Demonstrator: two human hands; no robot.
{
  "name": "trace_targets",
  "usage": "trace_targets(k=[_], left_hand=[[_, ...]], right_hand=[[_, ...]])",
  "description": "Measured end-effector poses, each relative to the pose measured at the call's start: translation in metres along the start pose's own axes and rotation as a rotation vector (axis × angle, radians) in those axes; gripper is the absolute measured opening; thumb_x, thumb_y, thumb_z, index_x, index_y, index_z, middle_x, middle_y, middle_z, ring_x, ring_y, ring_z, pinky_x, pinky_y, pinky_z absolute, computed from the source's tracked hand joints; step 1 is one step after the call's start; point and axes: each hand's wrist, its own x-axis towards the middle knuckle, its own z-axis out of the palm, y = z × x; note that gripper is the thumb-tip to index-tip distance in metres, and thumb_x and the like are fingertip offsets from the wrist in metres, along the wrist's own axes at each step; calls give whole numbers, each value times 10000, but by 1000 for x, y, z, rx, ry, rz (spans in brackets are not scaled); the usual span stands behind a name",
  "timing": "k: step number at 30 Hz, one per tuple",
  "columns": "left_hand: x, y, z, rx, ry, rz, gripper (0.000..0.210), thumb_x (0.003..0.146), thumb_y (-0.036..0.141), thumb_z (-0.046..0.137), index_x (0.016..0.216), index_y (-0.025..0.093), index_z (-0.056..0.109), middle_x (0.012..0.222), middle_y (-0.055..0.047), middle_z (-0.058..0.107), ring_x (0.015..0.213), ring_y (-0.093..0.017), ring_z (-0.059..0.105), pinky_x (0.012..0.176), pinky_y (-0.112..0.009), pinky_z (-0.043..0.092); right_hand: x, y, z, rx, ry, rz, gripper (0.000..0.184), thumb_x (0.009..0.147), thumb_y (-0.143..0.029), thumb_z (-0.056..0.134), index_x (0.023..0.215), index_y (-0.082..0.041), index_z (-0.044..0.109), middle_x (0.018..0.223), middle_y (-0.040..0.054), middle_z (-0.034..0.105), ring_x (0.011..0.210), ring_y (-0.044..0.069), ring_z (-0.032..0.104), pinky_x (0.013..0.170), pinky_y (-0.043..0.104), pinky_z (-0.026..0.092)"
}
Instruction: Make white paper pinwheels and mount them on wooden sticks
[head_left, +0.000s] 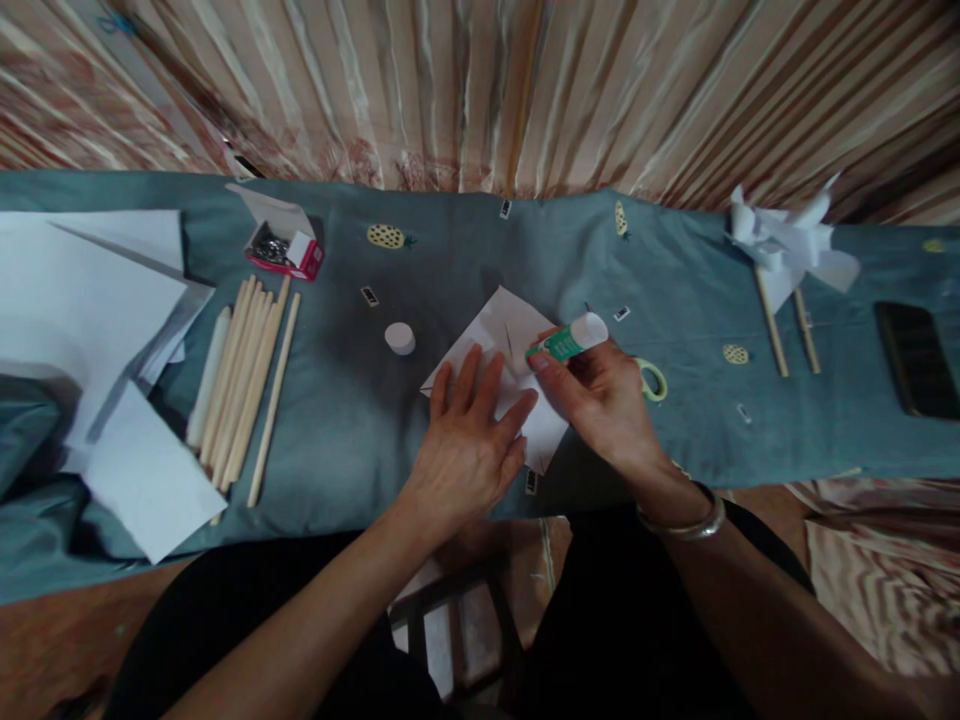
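Gluing seems in hand: fingers of the right hand [600,395] grip the glue stick [568,340] over the folded paper's [547,422] right side, the left hand's [466,445] lie spread on it, and the next stroke probably calls for firm bracing.

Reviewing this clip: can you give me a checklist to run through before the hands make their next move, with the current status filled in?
1. Paper steadied: ok; the left hand lies spread on the white paper.
2. Glue stick in hand: ok; the right hand grips the glue stick.
3. White cap set aside: ok; the white cap sits on the cloth, left of the paper.
4. Glue tip touching paper: cannot tell; its lower end is hidden by the fingers.
5. Small box closed: not ok; the small box stands open.
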Motion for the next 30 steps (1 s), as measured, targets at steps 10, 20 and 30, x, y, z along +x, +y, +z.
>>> trace_targets(k=[10, 20, 30], left_hand=[[0, 0, 1, -10, 4, -1, 466, 897, 302, 569, 1356, 239, 523, 1582, -172, 298, 1478, -425, 186, 1133, -682, 198], [0, 1, -1, -19, -11, -5, 470, 888, 300, 581, 1350, 239, 524, 1587, -164, 294, 1477, -425, 186, 1131, -696, 185], [0, 1, -2, -20, -16, -9, 449, 884, 323, 595, 1317, 214, 554, 1575, -188, 310, 1466, -441, 211, 1128, -700, 191]], right_hand=[[2, -3, 5, 43, 70, 20, 222, 827, -434, 688, 851, -219, 638, 781, 26, 676, 808, 204, 653, 734, 341, 496], [4, -4, 7, 31, 48, 10, 225, 835, -437, 676, 890, -222, 642, 771, 20, 670, 800, 199, 650, 733, 346, 509], [3, -3, 8, 14, 19, 5, 247, 835, -462, 674, 916, -229, 659, 771, 17, 674, 791, 200, 661, 723, 341, 518]])
